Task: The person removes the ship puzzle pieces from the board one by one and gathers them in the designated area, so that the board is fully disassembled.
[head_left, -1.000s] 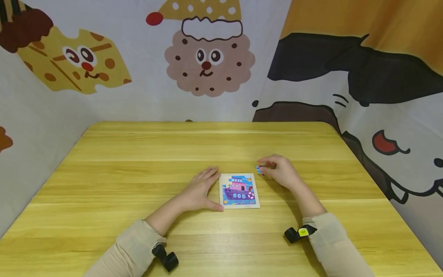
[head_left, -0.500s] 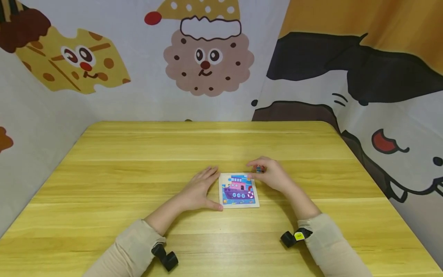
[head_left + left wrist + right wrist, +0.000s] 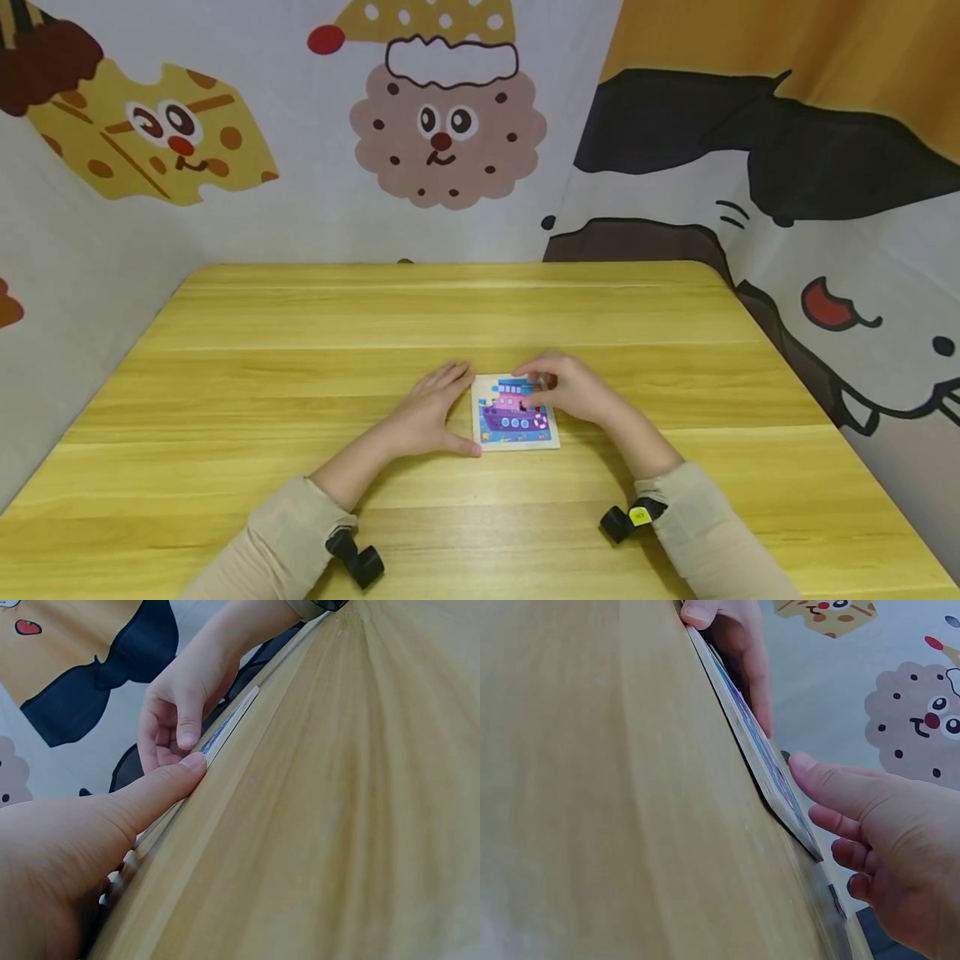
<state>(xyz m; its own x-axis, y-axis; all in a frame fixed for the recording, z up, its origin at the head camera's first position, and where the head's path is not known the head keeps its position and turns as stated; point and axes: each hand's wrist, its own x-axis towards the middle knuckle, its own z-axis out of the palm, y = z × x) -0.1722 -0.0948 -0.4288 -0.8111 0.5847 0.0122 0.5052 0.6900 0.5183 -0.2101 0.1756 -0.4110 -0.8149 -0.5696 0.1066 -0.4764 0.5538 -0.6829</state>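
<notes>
A square jigsaw puzzle [image 3: 513, 423] with a pink and purple ship lies flat in a pale wooden frame on the table. Along its left side, my left hand [image 3: 427, 414] is spread, thumb at the near corner and straight fingers at the far corner. In the left wrist view that thumb [image 3: 169, 784] touches the frame's corner. Over the puzzle's upper right part, my right hand [image 3: 573, 389] pinches a small puzzle piece [image 3: 543, 381], mostly hidden by the fingers. The right wrist view shows the right hand's fingers curled beside the frame, with no piece visible.
The wooden table [image 3: 300, 317] extends around the puzzle on all sides. Behind it hangs a cloth [image 3: 300, 225] printed with cartoon figures. A black wrist device [image 3: 356, 560] is strapped on the left sleeve, another wrist device [image 3: 628, 521] on the right.
My right hand has moved left and nearer with the puzzle piece, from beside the frame to over the puzzle's upper right part. The left hand has stayed at the frame.
</notes>
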